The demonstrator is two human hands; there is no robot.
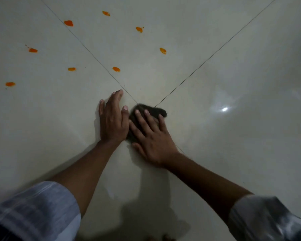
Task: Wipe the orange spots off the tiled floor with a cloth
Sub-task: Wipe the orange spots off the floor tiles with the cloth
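Observation:
A dark cloth [161, 111] lies on the pale tiled floor [215, 153] where the grout lines cross. My right hand [151, 138] presses flat on the cloth with straight, spread fingers and hides most of it. My left hand [112, 119] rests flat on the tile just left of the cloth, fingers straight. Several orange spots lie farther ahead and to the left: the nearest [116, 69] above my left hand, another [71, 69] beside it, one [10, 84] at the far left, others [162, 50] farther off.
Dark grout lines [215, 51] cross the glossy tiles diagonally and meet near the cloth. A bright light reflection [224, 109] shines on the floor to the right. My striped sleeves [33, 209] fill the lower corners.

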